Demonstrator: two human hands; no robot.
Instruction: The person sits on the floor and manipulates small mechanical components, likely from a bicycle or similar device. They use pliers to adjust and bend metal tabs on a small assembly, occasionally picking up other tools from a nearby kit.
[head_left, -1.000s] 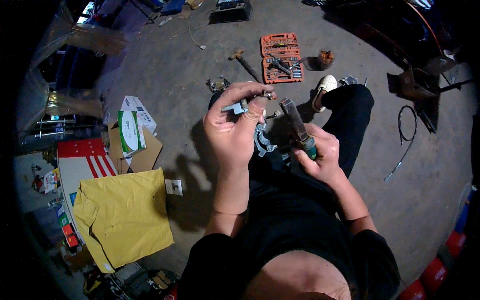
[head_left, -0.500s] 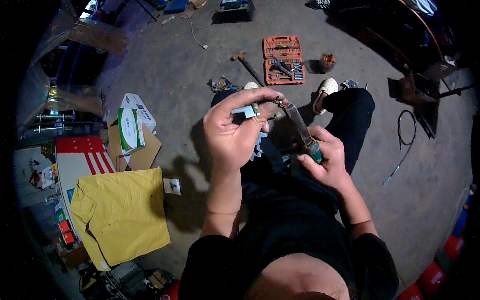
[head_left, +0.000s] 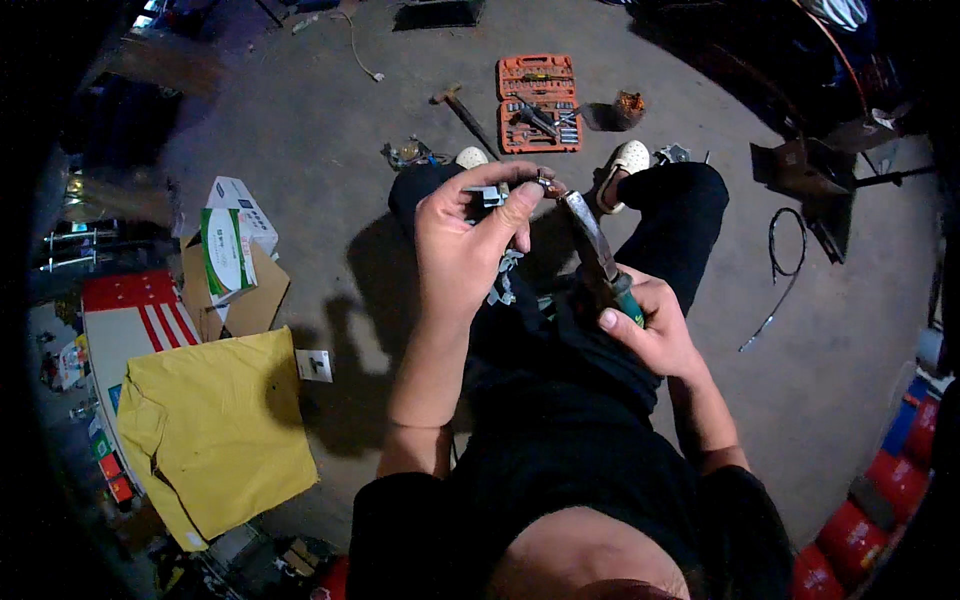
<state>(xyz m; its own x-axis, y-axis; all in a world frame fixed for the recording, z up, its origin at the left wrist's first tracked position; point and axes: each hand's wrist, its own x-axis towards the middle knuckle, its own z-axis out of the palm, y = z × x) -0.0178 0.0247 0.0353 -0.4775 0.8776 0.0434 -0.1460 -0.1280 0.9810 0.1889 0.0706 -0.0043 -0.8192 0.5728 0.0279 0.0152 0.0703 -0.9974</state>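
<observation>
Biggest thing here is the grey floor (head_left: 760, 400), with dark-trousered legs stretched over the middle of it. Over on the left there's a flat yellow sheet or bag (head_left: 220, 430) partly covering a red-and-white panel (head_left: 120, 320), and just past that a brown cardboard box (head_left: 262, 295) with a green-and-white pack (head_left: 228, 250) on it. Up ahead an orange socket case (head_left: 503, 78) sits open between the feet, tools inside, with a hammer (head_left: 474, 124) lying just left of it. Off right, a thin black cable (head_left: 772, 240) is loosely looped on the floor. The right hand (head_left: 655, 325) has its fingers wrapped round the green grip of some pliers (head_left: 590, 235), nose angled up and left. The left hand (head_left: 465, 225) is raised over the lap, thumb and index finger pinching a small metal fitting (head_left: 547, 186) at their tips, right beside the plier nose; can't tell if they touch. A pale metal piece (head_left: 490, 196) pokes out inside that same hand, and a curved silver part (head_left: 504, 280) shows just below, though whether the lower fingers have it, no idea.
</observation>
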